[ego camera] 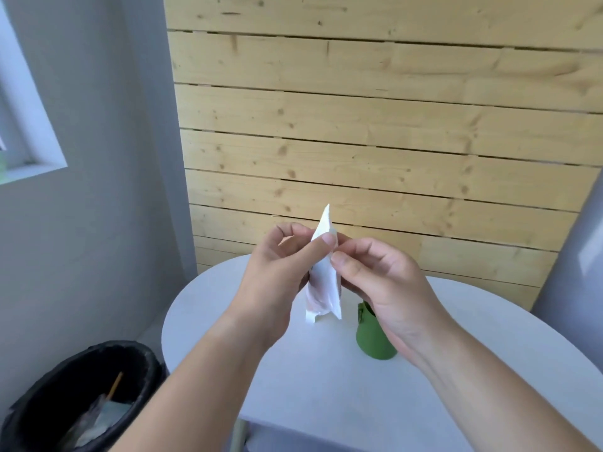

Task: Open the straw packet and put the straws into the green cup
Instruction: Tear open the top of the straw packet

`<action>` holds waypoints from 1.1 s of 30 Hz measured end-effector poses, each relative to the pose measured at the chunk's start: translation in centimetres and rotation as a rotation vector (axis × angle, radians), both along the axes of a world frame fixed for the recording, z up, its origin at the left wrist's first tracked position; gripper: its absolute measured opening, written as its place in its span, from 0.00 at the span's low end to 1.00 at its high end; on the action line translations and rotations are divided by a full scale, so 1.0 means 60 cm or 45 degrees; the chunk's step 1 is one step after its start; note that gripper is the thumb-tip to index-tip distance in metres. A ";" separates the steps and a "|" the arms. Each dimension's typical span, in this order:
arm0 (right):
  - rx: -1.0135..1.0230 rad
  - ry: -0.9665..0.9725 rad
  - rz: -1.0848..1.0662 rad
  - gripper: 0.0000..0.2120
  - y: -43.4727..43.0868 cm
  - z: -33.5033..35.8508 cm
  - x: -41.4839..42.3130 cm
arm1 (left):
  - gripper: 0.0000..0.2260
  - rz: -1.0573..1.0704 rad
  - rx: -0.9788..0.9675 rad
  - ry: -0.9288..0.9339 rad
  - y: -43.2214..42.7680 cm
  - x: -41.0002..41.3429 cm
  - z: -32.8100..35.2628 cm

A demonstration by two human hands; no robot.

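Two hands: both pinch the straw packet [323,282] near its top, up in the air.
Left hand [280,272]: thumb and fingers squeezed on the packet's left edge.
Right hand [378,282]: thumb and fingers squeezed on the right edge.
Green cup [372,337]: under the right hand, standing on the white surface [293,370].
Black bin [81,396]: below the left arm.

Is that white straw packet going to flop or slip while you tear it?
Probably floppy: the straw packet sags and crumples at its bottom end. It looks light, since the left hand and right hand hold it by fingertip pinches alone. The glossy film may be slippery.
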State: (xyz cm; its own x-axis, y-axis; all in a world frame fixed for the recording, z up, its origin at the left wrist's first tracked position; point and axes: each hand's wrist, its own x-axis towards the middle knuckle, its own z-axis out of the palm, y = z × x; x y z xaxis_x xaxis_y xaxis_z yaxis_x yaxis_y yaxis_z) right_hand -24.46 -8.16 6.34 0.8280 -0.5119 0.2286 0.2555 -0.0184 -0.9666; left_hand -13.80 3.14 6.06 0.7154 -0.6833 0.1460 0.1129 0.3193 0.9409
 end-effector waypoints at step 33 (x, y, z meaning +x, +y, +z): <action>-0.136 0.074 -0.225 0.08 0.004 -0.014 0.001 | 0.11 -0.106 0.017 -0.215 -0.003 -0.004 -0.025</action>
State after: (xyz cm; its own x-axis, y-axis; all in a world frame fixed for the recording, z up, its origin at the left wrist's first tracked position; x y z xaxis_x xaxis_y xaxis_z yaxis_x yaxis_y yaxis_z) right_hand -24.40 -7.95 5.47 0.7412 -0.6254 0.2439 0.1830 -0.1614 -0.9698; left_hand -14.04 2.96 4.55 0.6222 -0.7418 0.2502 -0.0216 0.3031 0.9527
